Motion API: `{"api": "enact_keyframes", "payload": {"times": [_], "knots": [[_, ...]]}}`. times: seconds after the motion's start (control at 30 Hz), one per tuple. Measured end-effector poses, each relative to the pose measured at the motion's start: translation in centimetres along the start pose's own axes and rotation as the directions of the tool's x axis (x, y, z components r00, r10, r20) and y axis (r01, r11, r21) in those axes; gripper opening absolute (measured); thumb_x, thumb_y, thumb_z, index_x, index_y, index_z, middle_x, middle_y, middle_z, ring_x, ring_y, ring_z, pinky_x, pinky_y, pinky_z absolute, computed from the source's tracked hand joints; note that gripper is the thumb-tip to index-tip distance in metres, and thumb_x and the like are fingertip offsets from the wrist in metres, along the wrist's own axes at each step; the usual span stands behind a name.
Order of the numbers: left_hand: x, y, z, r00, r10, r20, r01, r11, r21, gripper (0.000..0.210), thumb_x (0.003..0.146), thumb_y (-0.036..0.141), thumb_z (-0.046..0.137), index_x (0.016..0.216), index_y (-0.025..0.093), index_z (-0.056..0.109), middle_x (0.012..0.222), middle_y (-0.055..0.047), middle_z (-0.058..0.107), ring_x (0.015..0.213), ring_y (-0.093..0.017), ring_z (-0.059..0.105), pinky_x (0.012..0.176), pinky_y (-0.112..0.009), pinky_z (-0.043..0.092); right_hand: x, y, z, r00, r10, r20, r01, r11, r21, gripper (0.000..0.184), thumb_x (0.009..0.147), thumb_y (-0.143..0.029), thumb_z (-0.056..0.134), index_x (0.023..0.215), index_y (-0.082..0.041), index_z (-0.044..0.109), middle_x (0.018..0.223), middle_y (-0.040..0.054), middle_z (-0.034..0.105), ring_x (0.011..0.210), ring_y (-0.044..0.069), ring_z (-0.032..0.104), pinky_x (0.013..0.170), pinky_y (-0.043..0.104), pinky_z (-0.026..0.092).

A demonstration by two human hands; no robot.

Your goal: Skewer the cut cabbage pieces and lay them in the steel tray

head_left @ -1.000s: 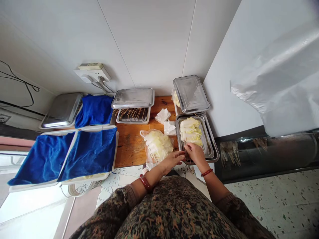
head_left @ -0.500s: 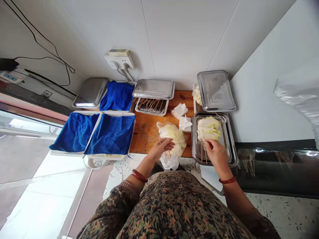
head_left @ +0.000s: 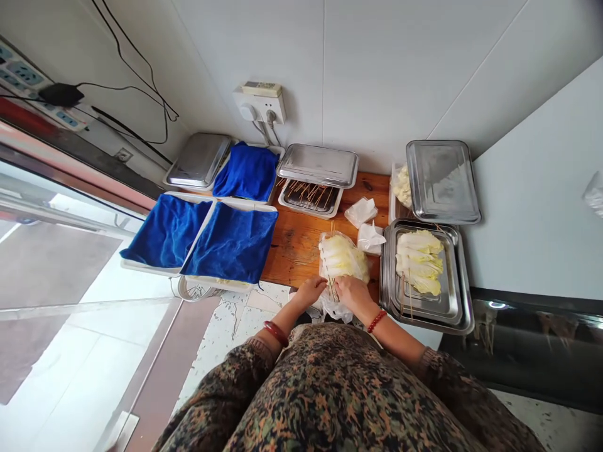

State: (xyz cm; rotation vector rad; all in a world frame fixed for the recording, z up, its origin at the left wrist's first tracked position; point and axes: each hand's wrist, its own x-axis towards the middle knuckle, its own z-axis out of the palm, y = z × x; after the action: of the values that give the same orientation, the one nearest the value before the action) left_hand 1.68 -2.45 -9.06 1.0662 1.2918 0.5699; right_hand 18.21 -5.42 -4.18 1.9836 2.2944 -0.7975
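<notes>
Since half a second ago the right hand has left the steel tray and joined the left hand at the near end of the plastic bag of skewered cabbage on the wooden worktop. Both hands have their grip closed on the bag's skewer ends. More cabbage skewers lie in the tray just right of the bag.
</notes>
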Motion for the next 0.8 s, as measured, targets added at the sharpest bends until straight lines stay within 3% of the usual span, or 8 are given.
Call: {"api": "enact_keyframes", "payload": {"times": [0.13, 0.23, 0.37, 0.6, 0.8], "knots": [[0.2, -0.4, -0.2, 0.999, 0.018, 0.039, -0.022, 0.994, 0.108, 0.006, 0.068, 0.023, 0.071, 0.073, 0.025, 0.074, 0.083, -0.004, 0.075, 0.094, -0.025, 0.064, 0.092, -0.033, 0.044, 0.3, 0.6, 0.0, 0.994, 0.098, 0.047, -0.094, 0.992, -0.081, 0.030, 0.095, -0.034, 0.058, 0.121, -0.018, 0.059, 0.122, 0.0085, 0.061, 0.101, 0.020, 0.063, 0.086, 0.041, 0.055], [0.4, -0.2, 0.1, 0.998, 0.026, 0.065, -0.035, 0.988, 0.152, 0.007, 0.070, 0.024, 0.070, 0.075, 0.026, 0.075, 0.087, -0.004, 0.075, 0.097, -0.027, 0.064, 0.095, -0.035, 0.043, 0.4, -0.1, 0.4, 0.990, 0.135, 0.049, -0.129, 0.986, -0.105, 0.028, 0.096, -0.037, 0.057, 0.114, -0.016, 0.062, 0.113, 0.0083, 0.065, 0.097, 0.020, 0.065, 0.085, 0.040, 0.054], [0.6, -0.1, 0.4, 0.997, 0.023, 0.072, -0.035, 0.985, 0.167, 0.010, 0.071, 0.022, 0.067, 0.075, 0.025, 0.076, 0.087, -0.004, 0.075, 0.096, -0.027, 0.064, 0.094, -0.035, 0.043, 0.6, -0.8, 1.2, 0.986, 0.163, 0.022, -0.160, 0.983, -0.090, 0.028, 0.094, -0.037, 0.058, 0.103, -0.011, 0.066, 0.097, 0.0157, 0.070, 0.094, 0.025, 0.066, 0.082, 0.038, 0.052], [1.2, -0.7, 0.1, 0.999, -0.036, 0.040, 0.033, 0.996, 0.078, 0.010, 0.072, 0.023, 0.066, 0.077, 0.022, 0.074, 0.073, -0.002, 0.072, 0.083, -0.022, 0.064, 0.080, -0.030, 0.047, 0.8, 0.2, 1.8, 0.983, 0.183, -0.018, -0.181, 0.981, 0.075, 0.026, 0.095, -0.036, 0.058, 0.113, -0.017, 0.062, 0.112, 0.0063, 0.065, 0.094, 0.018, 0.065, 0.083, 0.039, 0.055], [1.6, -0.1, -0.4, 0.996, -0.090, -0.007, 0.089, 0.987, -0.134, 0.014, 0.077, 0.028, 0.065, 0.083, 0.016, 0.070, 0.074, -0.004, 0.071, 0.065, -0.014, 0.059, 0.060, -0.023, 0.043, 0.4, 1.8, 1.3, 0.989, 0.108, -0.103, -0.071, 0.948, 0.310, 0.026, 0.095, -0.029, 0.051, 0.082, -0.015, 0.069, 0.078, 0.0036, 0.071, 0.069, 0.013, 0.062, 0.067, 0.025, 0.048]]}}
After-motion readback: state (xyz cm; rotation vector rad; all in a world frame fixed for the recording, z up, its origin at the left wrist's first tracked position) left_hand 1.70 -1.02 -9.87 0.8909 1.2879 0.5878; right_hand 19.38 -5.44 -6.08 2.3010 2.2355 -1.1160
